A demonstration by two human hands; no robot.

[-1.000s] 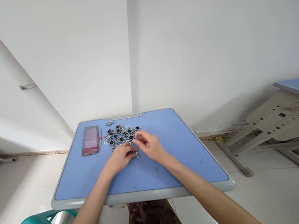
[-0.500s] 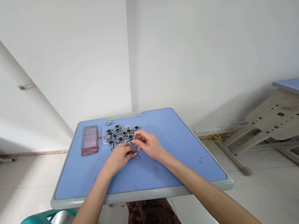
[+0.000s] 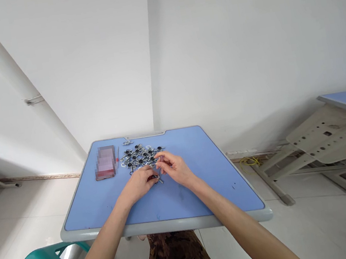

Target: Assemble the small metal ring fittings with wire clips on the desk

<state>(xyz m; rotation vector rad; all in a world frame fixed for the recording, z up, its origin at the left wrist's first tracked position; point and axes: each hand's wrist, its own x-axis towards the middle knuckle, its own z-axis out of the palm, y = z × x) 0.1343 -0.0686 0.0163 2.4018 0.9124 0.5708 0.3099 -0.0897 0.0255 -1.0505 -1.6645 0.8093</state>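
Steadying one metal fitting mid-surface; my left hand clamped on it, fingers together; my right hand pinching a thin rod; heap towards far edge — this one underway, finished count I can't tell.

Desktop open nearest the wearer; metal pile blocks beyond.
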